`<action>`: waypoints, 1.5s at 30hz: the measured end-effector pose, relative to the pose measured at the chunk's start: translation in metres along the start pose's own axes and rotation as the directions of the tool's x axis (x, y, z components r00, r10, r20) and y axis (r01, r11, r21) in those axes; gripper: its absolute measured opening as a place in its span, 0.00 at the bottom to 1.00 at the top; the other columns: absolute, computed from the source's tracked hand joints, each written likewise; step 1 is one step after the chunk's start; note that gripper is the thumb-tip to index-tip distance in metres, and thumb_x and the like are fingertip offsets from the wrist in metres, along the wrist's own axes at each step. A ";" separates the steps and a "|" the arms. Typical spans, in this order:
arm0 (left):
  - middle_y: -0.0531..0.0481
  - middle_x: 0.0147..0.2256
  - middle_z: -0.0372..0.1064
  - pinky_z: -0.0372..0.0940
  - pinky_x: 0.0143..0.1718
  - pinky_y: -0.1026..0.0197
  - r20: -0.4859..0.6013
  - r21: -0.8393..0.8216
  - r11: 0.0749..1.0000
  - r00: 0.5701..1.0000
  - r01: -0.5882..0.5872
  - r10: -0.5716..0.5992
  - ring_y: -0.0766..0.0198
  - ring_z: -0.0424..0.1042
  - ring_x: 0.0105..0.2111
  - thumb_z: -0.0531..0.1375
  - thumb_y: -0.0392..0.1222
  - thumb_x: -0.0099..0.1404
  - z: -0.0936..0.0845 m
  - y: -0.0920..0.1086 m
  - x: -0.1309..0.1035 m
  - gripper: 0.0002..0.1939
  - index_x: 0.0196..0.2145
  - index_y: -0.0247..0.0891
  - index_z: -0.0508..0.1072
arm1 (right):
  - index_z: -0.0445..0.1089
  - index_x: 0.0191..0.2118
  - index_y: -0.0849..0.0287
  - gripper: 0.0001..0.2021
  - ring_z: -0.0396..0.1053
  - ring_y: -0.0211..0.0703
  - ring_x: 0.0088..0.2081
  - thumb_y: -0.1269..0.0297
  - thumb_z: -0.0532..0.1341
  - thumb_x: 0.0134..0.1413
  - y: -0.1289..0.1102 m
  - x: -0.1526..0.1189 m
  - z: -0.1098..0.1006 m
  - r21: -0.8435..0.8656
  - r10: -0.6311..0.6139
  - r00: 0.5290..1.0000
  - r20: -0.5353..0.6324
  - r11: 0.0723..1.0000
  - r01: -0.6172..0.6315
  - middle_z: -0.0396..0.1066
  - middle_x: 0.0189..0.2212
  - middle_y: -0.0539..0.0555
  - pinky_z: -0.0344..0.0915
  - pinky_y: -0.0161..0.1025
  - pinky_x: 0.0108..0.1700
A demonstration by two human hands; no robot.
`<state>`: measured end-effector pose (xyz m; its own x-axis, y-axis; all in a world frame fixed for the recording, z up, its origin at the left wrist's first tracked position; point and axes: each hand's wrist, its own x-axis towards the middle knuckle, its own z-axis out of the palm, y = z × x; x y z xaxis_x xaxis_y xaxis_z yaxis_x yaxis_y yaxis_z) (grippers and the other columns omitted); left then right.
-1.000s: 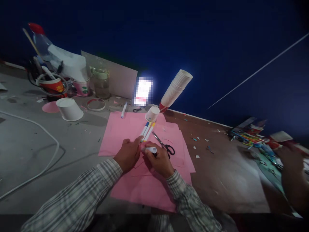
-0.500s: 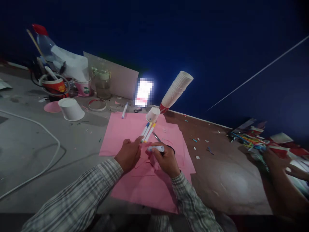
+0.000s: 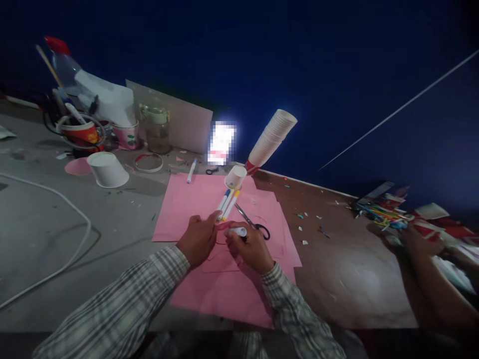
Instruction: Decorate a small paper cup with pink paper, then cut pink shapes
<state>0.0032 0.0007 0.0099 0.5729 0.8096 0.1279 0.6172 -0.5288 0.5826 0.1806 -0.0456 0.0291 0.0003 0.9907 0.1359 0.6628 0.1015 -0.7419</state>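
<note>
Pink paper sheets [image 3: 187,209] lie overlapped on the table. My right hand [image 3: 253,248] is closed around a white marker [image 3: 238,232], its tip low over a small pink piece between my hands. My left hand [image 3: 198,239] rests on the sheets, fingers pressed together at that pink piece; what they grip, if anything, is hidden. Just beyond my left fingertips lie several white markers with blue and yellow caps [image 3: 230,205]. Black-handled scissors [image 3: 263,231] lie right of them. An upturned white paper cup [image 3: 235,177] stands at the sheets' far edge.
A tall leaning stack of paper cups [image 3: 272,138] and a bright blurred screen [image 3: 222,143] are at the back. At left are a white cup [image 3: 107,169], a glass jar [image 3: 157,130] and a cable [image 3: 88,224]. Another person's hands [image 3: 421,239] work at right.
My right hand has moved slightly left and toward my left hand with the marker, uncovering the black scissor handles. The view has shifted a little; the other person's hands moved slightly.
</note>
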 end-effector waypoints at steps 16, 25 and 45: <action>0.52 0.26 0.72 0.55 0.50 0.49 -0.012 0.011 1.000 1.000 0.005 -0.005 0.60 0.71 0.27 0.48 0.32 0.66 0.003 -0.003 0.001 0.24 0.60 0.29 0.58 | 0.75 0.39 0.57 0.08 0.78 0.45 0.31 0.61 0.60 0.60 0.000 -0.004 0.000 -0.068 -0.063 0.993 0.101 0.995 0.070 0.80 0.32 0.55 0.70 0.37 0.35; 0.54 0.24 0.70 0.54 0.48 0.51 -0.037 0.032 0.999 0.999 0.020 -0.019 0.61 0.69 0.25 0.49 0.32 0.65 0.007 -0.007 0.000 0.26 0.61 0.30 0.57 | 0.73 0.41 0.58 0.14 0.68 0.39 0.21 0.53 0.58 0.59 0.011 -0.002 -0.028 0.292 0.000 0.996 -0.085 0.956 0.025 0.72 0.21 0.49 0.65 0.35 0.24; 0.50 0.32 0.74 0.52 0.50 0.47 -0.073 -0.154 0.988 0.997 -0.029 0.018 0.59 0.70 0.31 0.45 0.41 0.71 -0.004 -0.003 -0.001 0.25 0.62 0.32 0.55 | 0.71 0.51 0.59 0.17 0.74 0.50 0.50 0.65 0.60 0.55 0.020 0.015 0.005 0.162 -0.044 0.939 -0.340 0.981 0.105 0.76 0.49 0.60 0.70 0.47 0.53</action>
<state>-0.0016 0.0023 0.0115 0.5435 0.8161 0.1965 0.5097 -0.5069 0.6952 0.1900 -0.0280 0.0127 0.2260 0.8954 0.3836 0.5288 0.2180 -0.8202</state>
